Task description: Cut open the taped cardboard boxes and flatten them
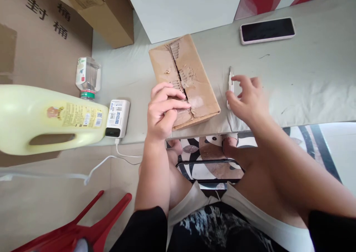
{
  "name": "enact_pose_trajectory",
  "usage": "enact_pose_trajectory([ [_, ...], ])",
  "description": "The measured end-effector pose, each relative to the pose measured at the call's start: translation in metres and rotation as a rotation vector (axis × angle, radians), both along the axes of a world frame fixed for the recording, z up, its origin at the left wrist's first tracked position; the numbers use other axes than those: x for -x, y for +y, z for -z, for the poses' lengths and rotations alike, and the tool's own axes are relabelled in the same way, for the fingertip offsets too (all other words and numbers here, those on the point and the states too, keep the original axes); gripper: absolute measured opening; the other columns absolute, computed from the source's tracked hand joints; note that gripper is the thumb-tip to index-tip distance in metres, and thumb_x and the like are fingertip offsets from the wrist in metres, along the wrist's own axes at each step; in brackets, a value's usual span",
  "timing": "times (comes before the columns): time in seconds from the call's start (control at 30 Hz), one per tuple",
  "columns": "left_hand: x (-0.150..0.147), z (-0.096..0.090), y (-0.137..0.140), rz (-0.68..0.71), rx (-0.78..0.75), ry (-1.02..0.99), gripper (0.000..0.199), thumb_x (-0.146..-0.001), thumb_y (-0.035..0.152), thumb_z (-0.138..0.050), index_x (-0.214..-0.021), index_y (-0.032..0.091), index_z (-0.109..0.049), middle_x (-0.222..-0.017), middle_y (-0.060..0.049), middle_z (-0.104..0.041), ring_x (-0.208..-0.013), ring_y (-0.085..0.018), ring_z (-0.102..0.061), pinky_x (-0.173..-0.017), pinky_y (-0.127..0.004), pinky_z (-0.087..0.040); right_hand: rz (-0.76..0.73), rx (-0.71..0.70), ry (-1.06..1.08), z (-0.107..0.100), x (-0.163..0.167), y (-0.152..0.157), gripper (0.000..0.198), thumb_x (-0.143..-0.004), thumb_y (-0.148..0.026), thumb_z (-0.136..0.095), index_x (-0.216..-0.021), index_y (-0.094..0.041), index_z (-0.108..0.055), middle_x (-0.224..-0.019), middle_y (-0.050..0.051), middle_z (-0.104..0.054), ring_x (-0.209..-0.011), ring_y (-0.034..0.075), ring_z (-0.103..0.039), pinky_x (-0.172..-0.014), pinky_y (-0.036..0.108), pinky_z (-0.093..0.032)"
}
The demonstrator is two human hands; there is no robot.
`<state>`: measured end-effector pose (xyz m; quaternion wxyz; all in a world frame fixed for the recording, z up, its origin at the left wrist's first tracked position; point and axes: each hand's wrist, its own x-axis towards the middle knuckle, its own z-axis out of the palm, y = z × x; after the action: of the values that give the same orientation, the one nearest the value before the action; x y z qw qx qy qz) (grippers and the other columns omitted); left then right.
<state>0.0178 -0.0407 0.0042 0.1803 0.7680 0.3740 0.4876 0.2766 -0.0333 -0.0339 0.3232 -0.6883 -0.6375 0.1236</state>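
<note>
A small brown cardboard box (pixel 200 85) lies tilted on the covered table, its taped top torn along the middle seam. My left hand (pixel 164 109) rests on the near left part of that top, fingers stretched out over the seam and the thumb bent beside them. Right of the box, a slim white utility knife (pixel 230 82) lies on the cloth, pointing away from me. My right hand (pixel 247 98) is at the knife, its thumb and forefinger apart at the handle's edge. Slight blur hides whether the fingertips touch it.
A pale phone (pixel 267 30) lies at the back right. On the left are a yellow jug (pixel 52 114), a clear bottle (pixel 90 75), a white power bank (pixel 119 116) with a cable, and larger cartons (pixel 119 18). A white panel (pixel 183 7) stands behind the box.
</note>
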Motion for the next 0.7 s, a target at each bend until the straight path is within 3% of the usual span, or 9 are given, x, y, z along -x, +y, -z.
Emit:
enact_pose_trajectory([
  [0.1,-0.001,0.000,0.001,0.019,-0.009,-0.028,0.032,-0.089,0.020,-0.049,-0.084,0.033,-0.078,-0.095,-0.002,-0.073,-0.113,-0.025,-0.055,-0.106,-0.051,-0.047,-0.041,0.262,-0.197,0.003,-0.004,0.004,0.051,-0.081,-0.036,-0.061,-0.130,-0.024,-0.066,-0.103,0.016,-0.067,-0.082,0.030,-0.064,-0.076,0.052,-0.054],
  [0.2,-0.001,-0.001,0.001,0.037,-0.022,-0.035,0.030,-0.087,0.017,-0.050,-0.085,0.030,-0.077,-0.096,-0.002,-0.073,-0.112,-0.025,-0.054,-0.106,-0.050,-0.046,-0.081,0.297,-0.255,0.005,-0.001,0.005,0.055,-0.082,-0.032,-0.058,-0.135,-0.022,-0.062,-0.099,0.016,-0.070,-0.074,0.028,-0.063,-0.067,0.045,-0.052],
  [0.33,-0.003,0.000,-0.003,-0.015,0.026,-0.054,0.023,-0.088,0.025,-0.051,-0.100,0.031,-0.069,-0.101,-0.003,-0.070,-0.116,-0.027,-0.054,-0.106,-0.049,-0.047,-0.106,0.200,-0.146,0.011,0.005,0.011,0.057,-0.078,-0.032,-0.063,-0.133,-0.019,-0.060,-0.060,0.003,-0.059,-0.049,0.018,-0.045,-0.053,0.035,-0.043],
  [0.43,-0.005,0.001,-0.004,-0.043,0.048,-0.054,0.024,-0.086,0.024,-0.050,-0.102,0.033,-0.065,-0.100,-0.003,-0.069,-0.118,-0.026,-0.054,-0.106,-0.047,-0.047,-0.171,0.144,0.053,0.007,0.008,0.010,0.044,-0.084,-0.030,-0.055,-0.128,-0.023,-0.061,-0.049,-0.006,-0.042,-0.042,0.015,-0.041,-0.048,0.031,-0.040],
  [0.5,-0.006,0.000,-0.004,-0.042,0.033,-0.033,0.023,-0.085,0.024,-0.048,-0.099,0.032,-0.064,-0.099,-0.004,-0.070,-0.116,-0.026,-0.055,-0.106,-0.048,-0.047,-0.217,0.065,0.224,-0.005,0.009,0.004,0.037,-0.087,-0.027,-0.052,-0.122,-0.026,-0.061,-0.053,-0.005,-0.043,-0.047,0.015,-0.047,-0.050,0.030,-0.043],
  [0.6,-0.007,-0.002,-0.003,-0.027,0.016,0.006,0.021,-0.087,0.027,-0.045,-0.094,0.028,-0.064,-0.095,-0.004,-0.071,-0.108,-0.027,-0.059,-0.106,-0.051,-0.047,-0.315,-0.113,0.487,-0.032,0.014,-0.012,0.030,-0.088,-0.024,-0.047,-0.115,-0.026,-0.060,-0.075,0.001,-0.061,-0.065,0.016,-0.062,-0.062,0.032,-0.051],
  [0.7,-0.007,-0.004,-0.004,-0.031,0.017,0.043,0.024,-0.091,0.032,-0.043,-0.090,0.027,-0.066,-0.095,-0.004,-0.071,-0.106,-0.027,-0.060,-0.109,-0.051,-0.045,-0.380,-0.281,0.694,-0.057,0.021,-0.029,0.037,-0.091,-0.019,-0.035,-0.113,-0.029,-0.063,-0.093,0.004,-0.067,-0.078,0.019,-0.068,-0.070,0.036,-0.054],
])
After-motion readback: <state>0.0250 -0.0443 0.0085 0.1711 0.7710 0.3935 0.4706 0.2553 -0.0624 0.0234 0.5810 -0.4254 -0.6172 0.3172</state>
